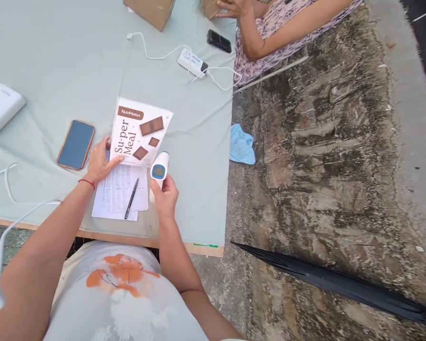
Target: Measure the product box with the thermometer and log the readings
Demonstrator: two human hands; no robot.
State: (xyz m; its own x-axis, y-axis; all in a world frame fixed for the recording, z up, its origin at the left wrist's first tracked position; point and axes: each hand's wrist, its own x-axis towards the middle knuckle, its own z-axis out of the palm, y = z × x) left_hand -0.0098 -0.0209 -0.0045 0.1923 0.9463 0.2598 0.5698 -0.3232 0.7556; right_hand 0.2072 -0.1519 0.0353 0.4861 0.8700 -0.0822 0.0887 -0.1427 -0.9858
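Observation:
My left hand (101,161) grips the lower left edge of a white pouch (156,106) printed "NutriMotion Su-per Meal" with brown chocolate squares, thumb on its front. In my right hand (167,196) is a white and blue infrared thermometer (159,170), held upright by its handle just right of the pouch, its small screen facing me. Below the pouch lie printed sheets (109,199), partly covered by it. A black pen (131,198) rests on them. Left of my left hand lies a phone (76,144) with a brown edge, its screen dark.
A white power bank (3,109) lies at far left, with a white cable (31,203) nearby. Further back are a second power bank (192,63), a black device (219,40) and a cardboard box (150,12). A person's hand (236,8) touches another box. Blue cloth (241,144) hangs beyond the table's right edge.

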